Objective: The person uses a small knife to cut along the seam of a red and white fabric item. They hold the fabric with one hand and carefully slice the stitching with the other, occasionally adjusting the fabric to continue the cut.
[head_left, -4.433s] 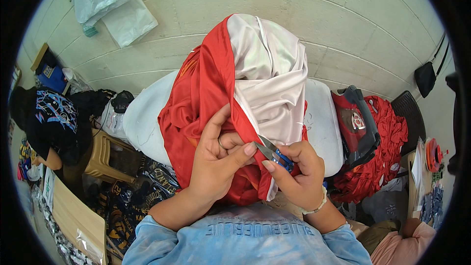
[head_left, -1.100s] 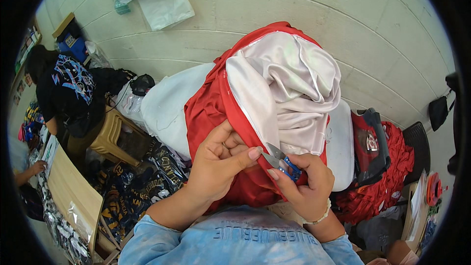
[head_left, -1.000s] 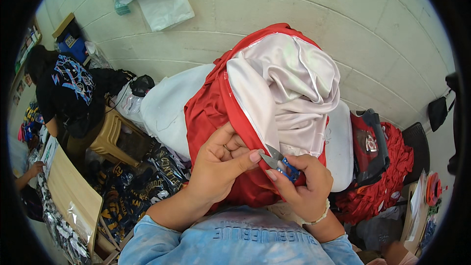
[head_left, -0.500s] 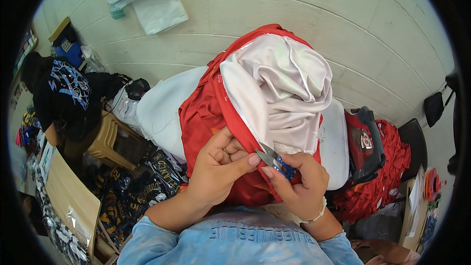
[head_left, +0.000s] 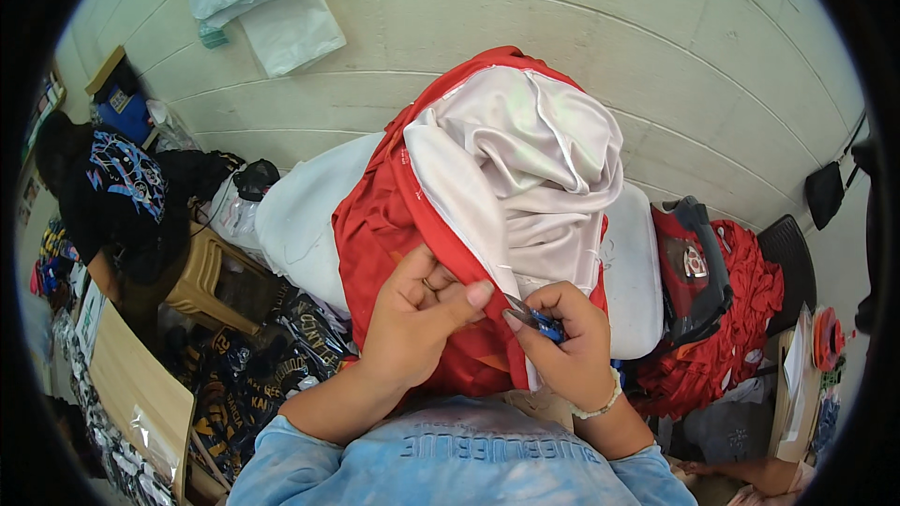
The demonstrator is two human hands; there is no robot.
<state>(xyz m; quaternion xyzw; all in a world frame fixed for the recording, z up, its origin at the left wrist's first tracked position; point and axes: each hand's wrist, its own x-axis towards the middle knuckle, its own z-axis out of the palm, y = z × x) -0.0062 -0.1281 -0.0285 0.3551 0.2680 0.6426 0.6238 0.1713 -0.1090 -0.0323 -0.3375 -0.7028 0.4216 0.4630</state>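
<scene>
A red garment (head_left: 372, 225) with its white satiny inside (head_left: 544, 155) turned outward lies heaped in front of me. My left hand (head_left: 410, 323) pinches the red hem between thumb and fingers. Blue-handled thread snips (head_left: 542, 323) are held in my right hand (head_left: 574, 337), their blades pointing left along the hem, close to my left thumb. The blades look nearly together. A thin white seam edge runs beside the red band, and part of the cloth below is hidden by my hands.
The garment rests over a white padded board (head_left: 305, 215). Left are a seated person (head_left: 127, 187), a tan plastic stool (head_left: 211, 272), dark printed clothes (head_left: 248, 365) and a wooden board (head_left: 141, 379). A red heap of clothes (head_left: 736, 319) lies right, beside a red-and-grey iron-like appliance (head_left: 689, 267).
The snips have drawn slightly away from my left thumb, and their blades have come closer together. My left hand keeps its pinch on the hem. The whole view has shifted a little.
</scene>
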